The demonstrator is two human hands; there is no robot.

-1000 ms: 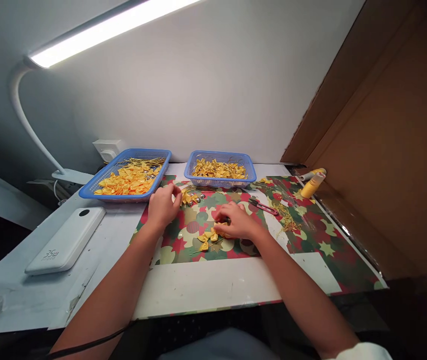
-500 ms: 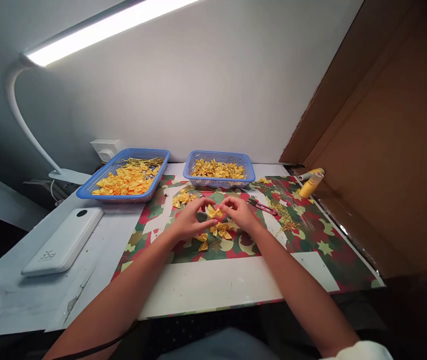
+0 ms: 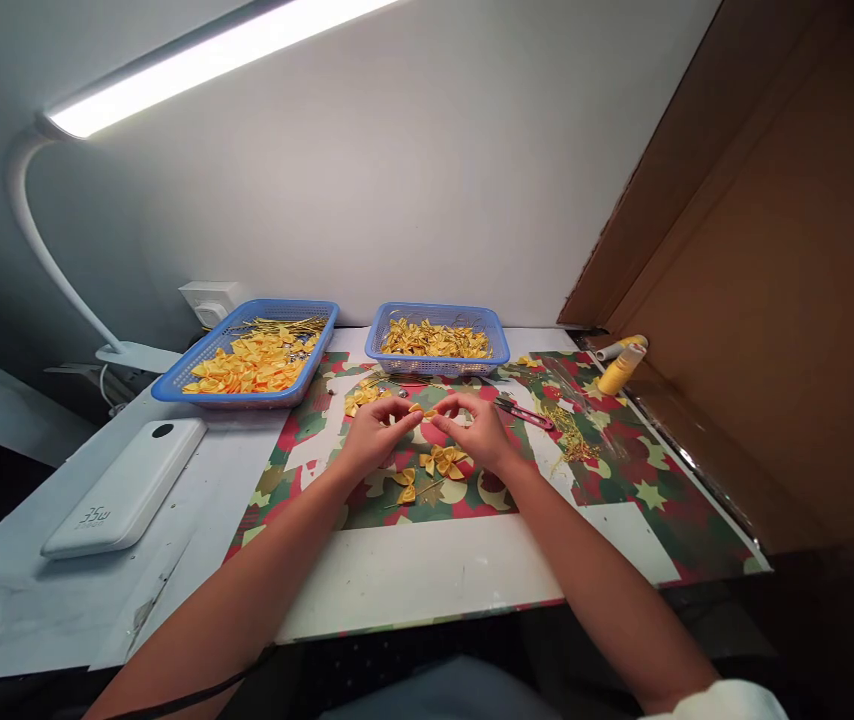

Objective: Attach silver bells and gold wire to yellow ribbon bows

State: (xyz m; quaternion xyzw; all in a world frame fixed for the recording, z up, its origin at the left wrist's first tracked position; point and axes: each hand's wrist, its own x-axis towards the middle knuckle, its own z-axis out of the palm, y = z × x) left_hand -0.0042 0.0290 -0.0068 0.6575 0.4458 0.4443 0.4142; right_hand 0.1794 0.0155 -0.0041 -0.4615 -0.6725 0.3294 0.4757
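Note:
Between my two hands is a small yellow ribbon bow, pinched from both sides above the patterned sheet. My left hand has thumb and forefinger closed on its left end. On the other end, the thumb and forefinger of my right hand are closed too. Fingers cover much of the bow. Just below the hands lie more yellow bows and a single bow with thin stems. Behind my left hand is a small pile of yellow bows.
A blue basket of yellow bows and gold ties stands at left, another blue basket behind my hands. Pink-handled snips, gold ties and a yellow bottle lie rightward. A white power bank rests left, under a lamp.
My left thumb and fingers have closed onto the bow's left end. The bow has turned and now shows edge-on between both hands.

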